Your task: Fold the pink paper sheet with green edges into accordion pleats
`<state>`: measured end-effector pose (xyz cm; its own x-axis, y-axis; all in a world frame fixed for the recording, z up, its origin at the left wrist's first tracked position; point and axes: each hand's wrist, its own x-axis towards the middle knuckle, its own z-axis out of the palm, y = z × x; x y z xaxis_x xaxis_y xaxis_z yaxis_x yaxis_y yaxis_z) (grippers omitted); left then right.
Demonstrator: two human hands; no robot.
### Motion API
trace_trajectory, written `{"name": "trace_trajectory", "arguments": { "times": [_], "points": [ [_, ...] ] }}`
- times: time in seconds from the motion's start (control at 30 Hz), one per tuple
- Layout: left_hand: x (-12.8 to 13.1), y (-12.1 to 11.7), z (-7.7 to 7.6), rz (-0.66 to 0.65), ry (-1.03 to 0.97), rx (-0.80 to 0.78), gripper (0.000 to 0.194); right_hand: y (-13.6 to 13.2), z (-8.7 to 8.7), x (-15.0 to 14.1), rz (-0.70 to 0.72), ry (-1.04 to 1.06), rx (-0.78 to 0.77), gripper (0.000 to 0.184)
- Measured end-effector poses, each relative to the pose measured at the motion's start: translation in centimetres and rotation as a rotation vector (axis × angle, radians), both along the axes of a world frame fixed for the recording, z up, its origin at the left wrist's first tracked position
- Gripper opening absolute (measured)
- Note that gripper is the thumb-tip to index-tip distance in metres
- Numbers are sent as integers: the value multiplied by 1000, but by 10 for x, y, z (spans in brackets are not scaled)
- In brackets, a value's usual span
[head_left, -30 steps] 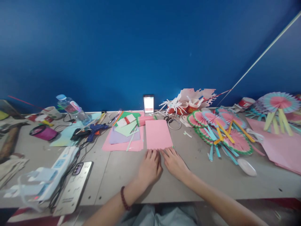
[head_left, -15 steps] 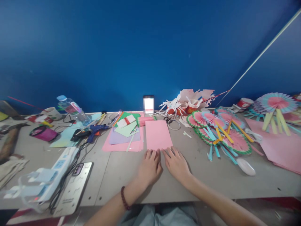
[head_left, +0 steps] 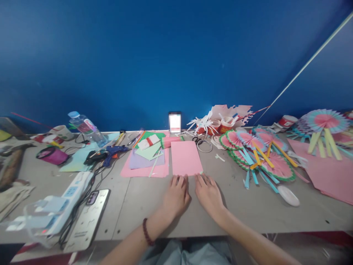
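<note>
A sheet of pink paper lies flat on the table in front of me. At its near left edge is my left hand, palm down, fingertips side by side against the paper and the thumb bent at the side. My right hand rests palm down by the near right corner, its fingers slightly bent and apart. Neither hand is lifted off the table. A small pale green bit shows at the right fingertips. Just beyond the sheet lie scissors and a roll of tape.
Stacked coloured paper lies left of the sheet. A glue gun, power strip and phone are farther left. Several folded paper fans, a white spoon and cups stand or lie right. A lit screen leans on the blue wall.
My right hand has slid a little to the right along the paper's near edge, widening the gap between the hands. My left hand has stayed nearly in place.
</note>
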<state>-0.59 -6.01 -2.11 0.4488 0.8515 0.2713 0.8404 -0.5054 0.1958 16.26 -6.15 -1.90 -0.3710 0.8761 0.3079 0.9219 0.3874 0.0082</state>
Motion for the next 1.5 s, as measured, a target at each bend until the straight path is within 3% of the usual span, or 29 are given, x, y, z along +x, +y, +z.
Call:
{"name": "trace_trajectory", "arguments": {
  "times": [0.4, 0.6, 0.8, 0.97, 1.1, 1.23, 1.5],
  "points": [
    [-4, 0, -1, 37, -76, -42, 53, -1, 3, 4, -8, 63, 11, 45],
    [-31, 25, -1, -118, -188, -61, 40, 9, -1, 17, -15, 196, 11, 36],
    [-49, 52, -6, -91, -429, 27, 23, 26, -12, 32, -13, 430, -22, 40],
    [-53, 55, -4, -96, -280, 25, 15, 39, -11, 40, 38, 547, -89, 35],
    [-52, 55, -2, -91, -142, 66, 21, 44, -7, 48, 33, 537, -138, 26],
    [-50, 54, -2, -102, -140, 103, 22, 46, -9, 52, 14, 475, -109, 24],
    [-51, 53, 3, -69, -199, 100, 22, 47, -11, 49, 90, 297, 106, 30]
  ]
}}
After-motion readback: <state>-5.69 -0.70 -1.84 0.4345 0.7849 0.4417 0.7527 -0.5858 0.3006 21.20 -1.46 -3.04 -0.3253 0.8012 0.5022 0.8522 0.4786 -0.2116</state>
